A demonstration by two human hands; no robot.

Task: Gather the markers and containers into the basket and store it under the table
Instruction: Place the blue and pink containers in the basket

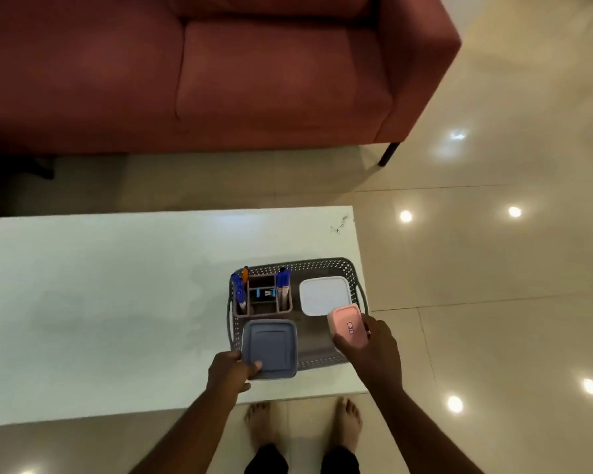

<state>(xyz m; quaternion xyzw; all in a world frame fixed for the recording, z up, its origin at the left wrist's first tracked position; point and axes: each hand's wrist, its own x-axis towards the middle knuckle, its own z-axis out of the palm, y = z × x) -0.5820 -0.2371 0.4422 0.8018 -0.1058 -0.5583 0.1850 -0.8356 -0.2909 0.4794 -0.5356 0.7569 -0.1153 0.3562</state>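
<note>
From my feed, left hand (pixel 231 369) grips the grey-blue container (pixel 270 348) at the basket (pixel 322 360) front-left, right hand (pixel 370 343) holds the pink container (pixel 347 323) above its right. White container (pixel 325 295) and the marker holder (pixel 262 295) sit behind, all on the white table (pixel 100 302).

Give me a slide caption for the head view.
Left hand holds blue container, right hand holds pink container over basket.

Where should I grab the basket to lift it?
Probably by the two handle slots in its short ends, one hand from each side. The right slot shows in the basket wall; the left one sits beside the marker holder.
</note>
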